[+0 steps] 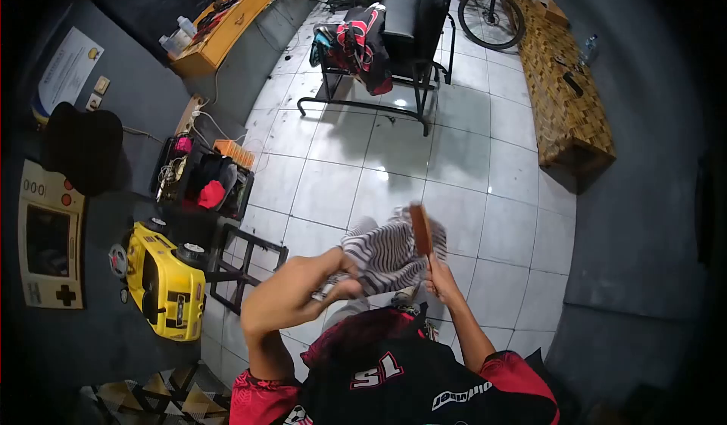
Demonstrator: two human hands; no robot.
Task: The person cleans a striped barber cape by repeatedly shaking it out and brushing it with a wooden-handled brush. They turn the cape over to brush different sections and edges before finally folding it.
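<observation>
A black-and-white striped cloth (382, 255) hangs in front of my body, bunched and creased. My left hand (303, 292) is closed on its left edge, with thumb and fingers curled around the fabric. On the other side, my right hand (441, 280) grips the narrow handle of a flat brown brush (420, 230), held upright in front of the cloth's right side. Whether my right fingers also hold some of the cloth cannot be made out.
A black padded chair (405, 12) with a patterned cloth over it stands ahead. A woven bench (568, 84) runs along the right wall, near a bicycle (492, 16). To the left are a yellow toy car (166, 281), a black metal frame (238, 266) and a wooden shelf (227, 28).
</observation>
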